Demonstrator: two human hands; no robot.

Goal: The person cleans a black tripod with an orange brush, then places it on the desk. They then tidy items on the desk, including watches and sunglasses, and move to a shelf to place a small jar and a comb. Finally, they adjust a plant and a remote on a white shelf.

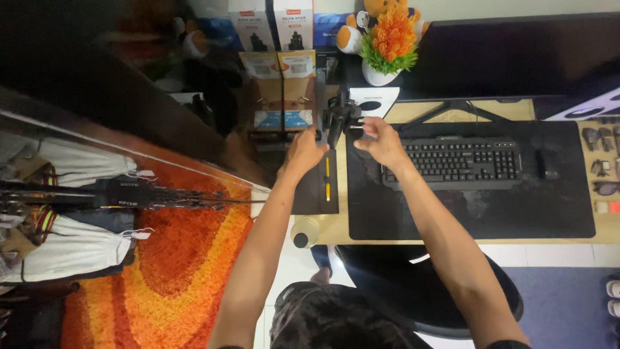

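Both my hands reach to a small black clamp-like device (338, 114) standing at the far left corner of the desk. My left hand (303, 150) grips its left side, fingers curled around a black part. My right hand (381, 141) pinches its right side with fingertips. Below the device lies a narrow black pad (318, 194) with a yellow pencil (327, 179) on it. What exactly each finger holds is hidden by the device's dark shape.
A black keyboard (460, 161) and mouse (549, 165) sit on a large black desk mat (491, 213). A monitor (516, 55), orange potted flowers (391, 45) and boxes (271, 26) stand behind. An orange rug (174, 258) lies left; a bottle (303, 232) stands at the desk edge.
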